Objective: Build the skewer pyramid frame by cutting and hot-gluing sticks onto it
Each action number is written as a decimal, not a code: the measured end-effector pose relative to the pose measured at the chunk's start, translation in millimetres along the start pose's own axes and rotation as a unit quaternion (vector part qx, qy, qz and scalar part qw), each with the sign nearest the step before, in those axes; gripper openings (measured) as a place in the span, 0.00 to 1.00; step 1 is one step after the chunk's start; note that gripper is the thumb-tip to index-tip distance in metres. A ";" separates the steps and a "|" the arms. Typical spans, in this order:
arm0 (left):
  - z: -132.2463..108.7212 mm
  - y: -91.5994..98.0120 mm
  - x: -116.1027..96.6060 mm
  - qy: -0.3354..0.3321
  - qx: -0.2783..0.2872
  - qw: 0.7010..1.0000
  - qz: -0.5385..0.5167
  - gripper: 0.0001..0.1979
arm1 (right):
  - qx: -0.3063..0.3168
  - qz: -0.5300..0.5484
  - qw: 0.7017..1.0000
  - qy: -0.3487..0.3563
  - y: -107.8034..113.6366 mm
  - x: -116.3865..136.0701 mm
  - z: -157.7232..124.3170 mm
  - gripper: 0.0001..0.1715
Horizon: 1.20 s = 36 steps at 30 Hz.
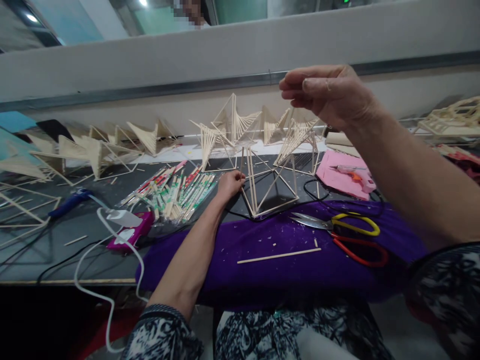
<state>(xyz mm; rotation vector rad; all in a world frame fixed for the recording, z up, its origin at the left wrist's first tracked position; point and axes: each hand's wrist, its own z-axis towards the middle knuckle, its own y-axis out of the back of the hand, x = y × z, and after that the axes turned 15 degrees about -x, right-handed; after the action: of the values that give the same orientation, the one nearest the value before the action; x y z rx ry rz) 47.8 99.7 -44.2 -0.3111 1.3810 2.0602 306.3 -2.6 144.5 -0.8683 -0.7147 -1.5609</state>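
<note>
My left hand (230, 184) is at the left side of a wooden stick frame (254, 192), its fingers closed on one of the sticks. The frame stands upright on the dark table, built of thin pale sticks joined in triangles. My right hand (324, 92) is raised high above the table, away from the frame, thumb and fingers pressed together. Whatever it may hold is too small to tell. On the purple cloth (210, 255) before me lie a loose wooden stick (279, 256) and scissors (332, 226) with one yellow and one red handle.
A glue gun (352, 172) rests on a pink cloth (343, 187) at right. Packaged chopsticks (183, 195) lie left of my arm, near a pink power strip (131, 232) with cables and a blue-handled tool (71, 201). Several finished stick models (234, 122) line the wall.
</note>
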 end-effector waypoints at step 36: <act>0.1 46.6 -43.8 0.070 -0.093 0.917 -0.382 0.19 | 0.179 -0.585 0.776 0.155 -93.0 -70.8 -2.2 0.16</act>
<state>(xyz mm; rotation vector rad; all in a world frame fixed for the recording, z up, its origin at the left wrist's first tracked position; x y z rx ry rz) 52.9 71.8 13.2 -0.9341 0.9141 1.5145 219.3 48.4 85.4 0.2731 -1.3755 -2.4279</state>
